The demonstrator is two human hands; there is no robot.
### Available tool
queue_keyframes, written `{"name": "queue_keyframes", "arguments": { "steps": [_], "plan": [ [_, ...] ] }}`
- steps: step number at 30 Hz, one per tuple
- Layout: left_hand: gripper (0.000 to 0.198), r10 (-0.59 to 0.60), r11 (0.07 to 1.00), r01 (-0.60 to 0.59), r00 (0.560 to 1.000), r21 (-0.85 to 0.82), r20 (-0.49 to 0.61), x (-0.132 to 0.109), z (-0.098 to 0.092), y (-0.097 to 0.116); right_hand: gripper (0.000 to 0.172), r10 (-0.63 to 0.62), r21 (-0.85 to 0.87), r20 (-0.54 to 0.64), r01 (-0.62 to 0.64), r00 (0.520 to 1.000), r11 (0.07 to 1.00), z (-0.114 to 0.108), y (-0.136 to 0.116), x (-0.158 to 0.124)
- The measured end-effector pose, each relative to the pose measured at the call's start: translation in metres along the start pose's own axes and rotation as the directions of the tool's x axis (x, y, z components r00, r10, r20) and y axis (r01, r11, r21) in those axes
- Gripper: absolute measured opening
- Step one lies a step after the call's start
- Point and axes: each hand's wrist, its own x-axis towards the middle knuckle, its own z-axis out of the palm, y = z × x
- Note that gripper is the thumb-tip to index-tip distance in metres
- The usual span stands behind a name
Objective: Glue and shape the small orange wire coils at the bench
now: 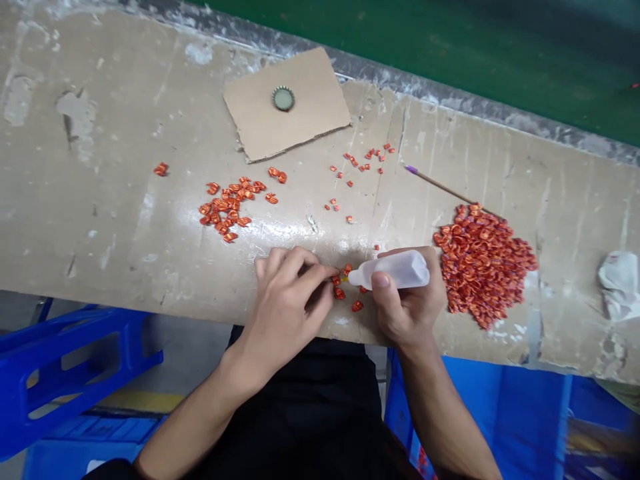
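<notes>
My right hand point(413, 300) is closed around a small translucent squeeze bottle point(395, 269), tilted on its side with its yellowish tip pointing left. That tip meets a small red-orange piece point(336, 281) at the fingertips of my left hand point(290, 300). The thumb and forefinger of the left hand are pinched toward this piece. Loose red-orange pieces, one of them a striped piece point(357, 306), lie on the table between my hands. Beyond my left hand is a scattered group of striped red-orange pieces point(227, 207). A large heap of red-orange pieces point(485, 263) lies right of my right hand.
A cardboard sheet point(310, 127) with a bottle cap point(283, 99) on it lies at the back. Tiny red bits point(350, 183) are strewn across the worn table point(120, 133). A thin brush point(440, 187) touches the heap. A blue stool point(75, 360) stands at left, a crumpled white wad point(619, 283) at right.
</notes>
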Motion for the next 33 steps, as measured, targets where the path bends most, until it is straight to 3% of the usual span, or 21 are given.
{"name": "queue_keyframes", "arguments": {
  "steps": [20,26,29,33],
  "plan": [
    [0.014,-0.012,1.000,0.012,1.000,-0.021,-0.017,0.000,0.001,0.002,0.021,-0.003,0.031,-0.053,0.005,0.999,1.000,0.002,-0.001,0.001],
    [0.022,-0.001,1.000,0.002,0.999,0.010,-0.051,-0.001,0.004,0.003,0.027,-0.050,0.067,-0.146,0.060,0.988,0.996,0.001,0.004,0.002],
    [0.023,0.001,0.999,0.004,0.995,0.046,-0.103,-0.008,0.005,0.006,0.027,-0.049,0.075,-0.127,0.059,0.991,0.995,0.001,0.003,0.001],
    [0.022,0.011,0.998,-0.006,0.996,0.062,-0.084,-0.018,0.008,0.010,0.025,-0.029,0.067,-0.059,0.033,0.998,0.997,-0.001,0.001,-0.001]
  ]
}}
